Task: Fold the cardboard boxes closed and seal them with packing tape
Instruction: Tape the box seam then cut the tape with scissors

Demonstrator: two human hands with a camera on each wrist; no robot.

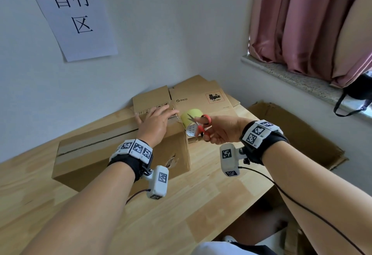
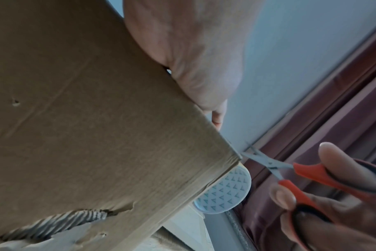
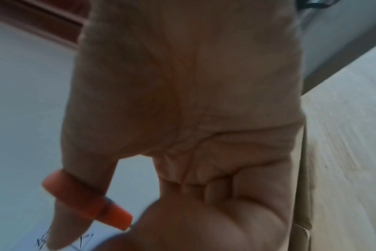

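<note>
Head view shows a brown cardboard box [image 1: 112, 146] lying shut on a wooden table [image 1: 181, 204]. The left hand [image 1: 155, 122] lies flat on the far end of the box top, at about 11 o'clock from the middle of the table, fingers spread. The right hand [image 1: 219, 132] sits at 3 o'clock from the left hand. Its thumb and fingers go through the loops of red scissors [image 1: 200, 122], blades apart. The tape roll [image 1: 191, 122] hangs just beside the box end, behind the blades. Flat boxes [image 1: 201, 97] lie at 12 o'clock.
</note>
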